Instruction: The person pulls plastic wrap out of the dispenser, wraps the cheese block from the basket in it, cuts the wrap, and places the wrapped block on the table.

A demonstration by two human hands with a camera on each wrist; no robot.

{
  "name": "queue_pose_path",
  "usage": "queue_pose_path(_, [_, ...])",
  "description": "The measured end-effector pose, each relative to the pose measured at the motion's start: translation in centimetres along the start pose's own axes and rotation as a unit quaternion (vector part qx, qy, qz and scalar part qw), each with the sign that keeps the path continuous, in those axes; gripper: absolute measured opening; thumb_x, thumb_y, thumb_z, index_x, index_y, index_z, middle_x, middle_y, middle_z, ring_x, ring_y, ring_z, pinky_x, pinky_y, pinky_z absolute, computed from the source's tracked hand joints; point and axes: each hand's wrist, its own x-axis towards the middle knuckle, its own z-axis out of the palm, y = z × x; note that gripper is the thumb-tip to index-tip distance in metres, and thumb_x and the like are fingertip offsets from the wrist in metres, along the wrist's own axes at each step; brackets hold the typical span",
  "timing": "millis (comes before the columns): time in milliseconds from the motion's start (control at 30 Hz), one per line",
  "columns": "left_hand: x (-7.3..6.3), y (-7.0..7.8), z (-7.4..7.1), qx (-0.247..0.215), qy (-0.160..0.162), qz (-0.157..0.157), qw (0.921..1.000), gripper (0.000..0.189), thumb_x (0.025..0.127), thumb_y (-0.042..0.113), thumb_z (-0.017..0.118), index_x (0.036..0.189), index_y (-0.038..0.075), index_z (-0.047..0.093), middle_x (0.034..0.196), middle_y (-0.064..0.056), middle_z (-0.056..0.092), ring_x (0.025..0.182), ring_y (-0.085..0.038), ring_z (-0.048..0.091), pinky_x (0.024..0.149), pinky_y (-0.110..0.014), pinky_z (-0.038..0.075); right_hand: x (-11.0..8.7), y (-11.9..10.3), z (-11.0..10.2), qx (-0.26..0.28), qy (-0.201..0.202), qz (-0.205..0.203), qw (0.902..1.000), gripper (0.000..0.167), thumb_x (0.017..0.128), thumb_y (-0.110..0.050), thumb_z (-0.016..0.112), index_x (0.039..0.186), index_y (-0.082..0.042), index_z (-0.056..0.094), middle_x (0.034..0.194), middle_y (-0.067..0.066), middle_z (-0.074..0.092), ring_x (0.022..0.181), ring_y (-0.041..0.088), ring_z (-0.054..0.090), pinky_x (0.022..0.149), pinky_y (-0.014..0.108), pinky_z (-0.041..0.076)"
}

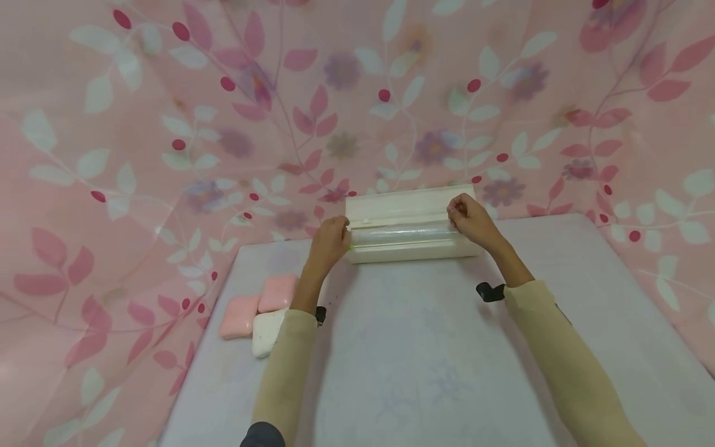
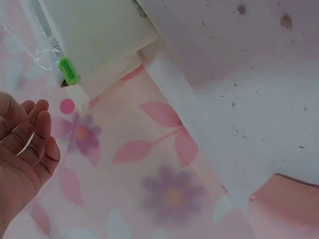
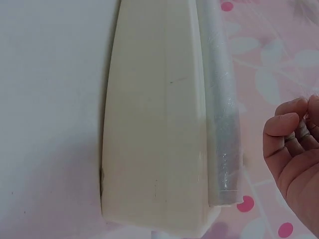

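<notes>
Clear plastic-film roll (image 1: 402, 234) inside an open, rectangular cream box (image 1: 413, 252).
My left hand (image 1: 329, 241) and right hand (image 1: 473, 221) curl; whether they grip film I cannot tell.

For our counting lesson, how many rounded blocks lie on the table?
3, clustered at left: a rear pink block, a left pink block, and a white block nearest the camera, partly covered by the left sleeve, which could hide others.
</notes>
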Motion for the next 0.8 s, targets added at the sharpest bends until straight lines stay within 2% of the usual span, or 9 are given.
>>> queue_pose_path(67, [0.1, 0.4, 0.0, 0.002, -0.001, 0.016, 0.9999, 0.017, 0.090, 0.008, 0.063, 0.101, -0.006, 0.066, 0.090, -0.016, 0.066, 0.081, -0.031, 0.062, 0.069, -0.039, 0.053, 0.1, 0.0, -0.2, 0.007, -0.002, -0.003, 1.0000, 0.022, 0.105, -0.016, 0.044, 0.114, 0.004, 0.047, 0.088, 0.027, 0.054, 0.065, 0.022, 0.048, 0.054, 0.026, 0.040])
queue_pose_path(133, [0.1, 1.1, 0.3, 0.028, -0.004, 0.025, 0.9993, 0.026, 0.088, 0.020, 0.072, 0.099, -0.004, 0.066, 0.090, -0.015, 0.066, 0.082, -0.032, 0.062, 0.073, -0.041, 0.053, 0.1, 0.1, -0.2, 0.013, -0.004, -0.006, 0.9999, 0.022, 0.105, -0.016, 0.045, 0.114, 0.004, 0.047, 0.088, 0.026, 0.054, 0.065, 0.021, 0.048, 0.054, 0.026, 0.041])
queue_pose_path(267, [-0.2, 2.1, 1.1, 0.082, -0.019, 0.010, 0.9964, 0.048, 0.079, 0.035, 0.084, 0.098, -0.002, 0.061, 0.093, -0.016, 0.062, 0.081, -0.034, 0.060, 0.075, -0.043, 0.053, -0.1, 0.7, -0.1, 0.011, 0.000, -0.013, 0.9998, 0.021, 0.105, -0.017, 0.046, 0.112, 0.003, 0.048, 0.089, 0.029, 0.054, 0.066, 0.022, 0.049, 0.054, 0.025, 0.041])
queue_pose_path(333, [-0.4, 2.1, 1.5, 0.095, -0.026, -0.001, 0.9952, 0.046, 0.078, 0.032, 0.084, 0.098, -0.002, 0.060, 0.094, -0.016, 0.061, 0.080, -0.034, 0.060, 0.072, -0.042, 0.054, -0.1, 0.9, 0.0, 0.010, 0.002, -0.008, 0.9999, 0.021, 0.105, -0.019, 0.047, 0.112, 0.001, 0.049, 0.089, 0.027, 0.054, 0.068, 0.026, 0.051, 0.055, 0.026, 0.041])
queue_pose_path(400, [-0.5, 1.9, 1.9, 0.098, -0.012, 0.002, 0.9951, 0.034, 0.081, 0.021, 0.083, 0.096, -0.002, 0.062, 0.092, -0.016, 0.061, 0.077, -0.033, 0.060, 0.067, -0.041, 0.054, -0.1, 1.2, 0.2, 0.014, 0.000, 0.001, 0.9999, 0.022, 0.105, -0.020, 0.047, 0.113, 0.001, 0.049, 0.089, 0.023, 0.055, 0.071, 0.031, 0.052, 0.056, 0.026, 0.042])
queue_pose_path(500, [-0.7, 1.4, 2.3, 0.087, 0.016, 0.019, 0.9959, 0.014, 0.083, 0.001, 0.076, 0.089, -0.001, 0.064, 0.087, -0.015, 0.062, 0.074, -0.033, 0.060, 0.064, -0.039, 0.053, -0.2, 1.3, 0.3, 0.014, -0.002, 0.011, 0.9998, 0.023, 0.105, -0.021, 0.047, 0.114, 0.000, 0.049, 0.088, 0.018, 0.055, 0.071, 0.030, 0.051, 0.057, 0.027, 0.042])
queue_pose_path(600, [-0.6, 1.0, 2.3, 0.077, 0.030, 0.025, 0.9963, 0.011, 0.084, -0.010, 0.069, 0.086, -0.002, 0.061, 0.085, -0.015, 0.061, 0.077, -0.033, 0.060, 0.067, -0.039, 0.052, -0.3, 1.1, 0.2, 0.004, 0.001, 0.006, 1.0000, 0.024, 0.105, -0.021, 0.047, 0.115, 0.001, 0.050, 0.087, 0.015, 0.055, 0.069, 0.027, 0.050, 0.057, 0.029, 0.043])
queue_pose_path(733, [-0.3, 0.8, 1.9, 0.039, 0.002, 0.007, 0.9992, 0.014, 0.083, -0.014, 0.060, 0.090, -0.002, 0.055, 0.087, -0.016, 0.059, 0.084, -0.035, 0.058, 0.074, -0.042, 0.050, -0.3, 0.8, 0.0, -0.007, 0.009, -0.007, 0.9999, 0.026, 0.104, -0.022, 0.051, 0.115, 0.002, 0.054, 0.089, 0.014, 0.058, 0.072, 0.030, 0.053, 0.057, 0.029, 0.045])
queue_pose_path(800, [-0.1, 0.7, 1.4, 0.012, -0.010, -0.003, 0.9999, 0.016, 0.083, -0.016, 0.058, 0.091, -0.002, 0.054, 0.085, -0.017, 0.060, 0.082, -0.035, 0.058, 0.073, -0.042, 0.049, -0.3, 0.6, -0.1, -0.016, 0.007, -0.015, 0.9997, 0.029, 0.101, -0.021, 0.058, 0.118, 0.001, 0.057, 0.092, 0.014, 0.059, 0.077, 0.033, 0.055, 0.059, 0.029, 0.047])
